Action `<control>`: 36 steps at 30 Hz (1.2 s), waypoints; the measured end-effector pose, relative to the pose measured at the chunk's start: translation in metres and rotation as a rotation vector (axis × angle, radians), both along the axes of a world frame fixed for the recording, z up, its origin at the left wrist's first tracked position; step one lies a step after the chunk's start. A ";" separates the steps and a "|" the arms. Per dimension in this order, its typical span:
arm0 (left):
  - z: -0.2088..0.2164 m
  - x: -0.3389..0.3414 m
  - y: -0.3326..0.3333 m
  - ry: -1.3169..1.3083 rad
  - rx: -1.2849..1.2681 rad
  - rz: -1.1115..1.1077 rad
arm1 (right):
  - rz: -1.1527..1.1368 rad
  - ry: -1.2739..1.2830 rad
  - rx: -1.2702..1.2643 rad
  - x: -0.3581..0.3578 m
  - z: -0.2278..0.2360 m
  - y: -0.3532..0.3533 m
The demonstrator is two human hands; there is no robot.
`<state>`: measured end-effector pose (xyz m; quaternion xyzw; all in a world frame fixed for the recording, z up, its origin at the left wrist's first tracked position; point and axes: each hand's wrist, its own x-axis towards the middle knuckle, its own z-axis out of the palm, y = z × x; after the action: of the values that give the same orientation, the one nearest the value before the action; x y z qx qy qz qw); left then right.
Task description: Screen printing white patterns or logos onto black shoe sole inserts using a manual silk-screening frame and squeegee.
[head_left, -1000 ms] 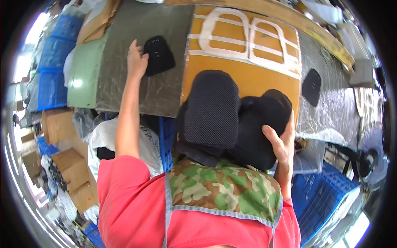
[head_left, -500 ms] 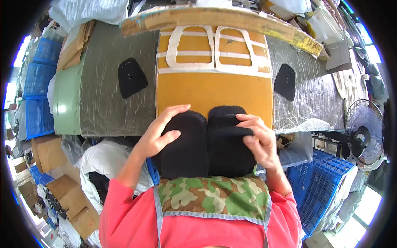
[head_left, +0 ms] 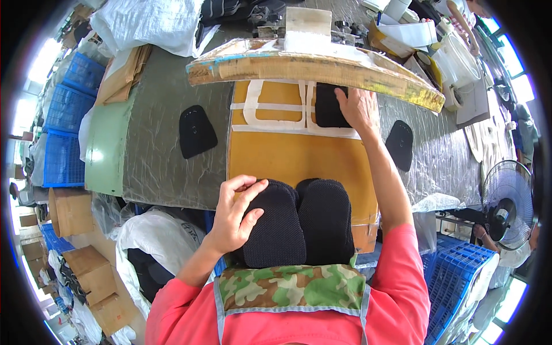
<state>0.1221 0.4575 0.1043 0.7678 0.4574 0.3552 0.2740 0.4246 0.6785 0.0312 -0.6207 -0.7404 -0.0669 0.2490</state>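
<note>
Two stacks of black rounded mesh fabric pieces stand side by side in front of me, a left stack (head_left: 273, 227) and a right stack (head_left: 326, 221). At the left stack's upper left edge is my left hand (head_left: 233, 215), thumb and fingers apart, fingertips touching or just over it. My right hand (head_left: 361, 109) reaches far forward, holding the right side of a black fabric piece (head_left: 331, 109). That piece lies over the right-hand white frame outline on the orange board (head_left: 293, 152). The left-hand white outline (head_left: 276, 123) is uncovered.
Single black pieces lie left (head_left: 197, 132) and right (head_left: 399, 145) of the board. A worn wooden beam (head_left: 310, 70) spans above its far end. A fan (head_left: 506, 198) and blue crate (head_left: 460, 276) stand right; cardboard boxes (head_left: 95, 270) stand left.
My right hand has moved forward from the right stack with a black piece, now over the right outline. My left hand remains by the left stack. The view has shifted, showing more beyond the beam.
</note>
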 end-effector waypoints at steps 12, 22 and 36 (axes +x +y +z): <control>0.006 0.003 0.012 0.048 0.131 -0.085 | 0.127 0.008 -0.168 -0.025 -0.021 -0.001; 0.015 -0.010 0.009 -0.255 -0.077 -0.147 | 0.194 0.001 -0.165 -0.014 -0.017 0.009; 0.053 -0.037 0.077 -0.674 -0.481 0.243 | 0.282 -0.070 -0.192 -0.014 -0.016 0.002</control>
<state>0.0846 0.5343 0.1569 0.4635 0.4993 0.4992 0.5354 0.4106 0.6804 0.0156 -0.5291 -0.8313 0.0180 0.1693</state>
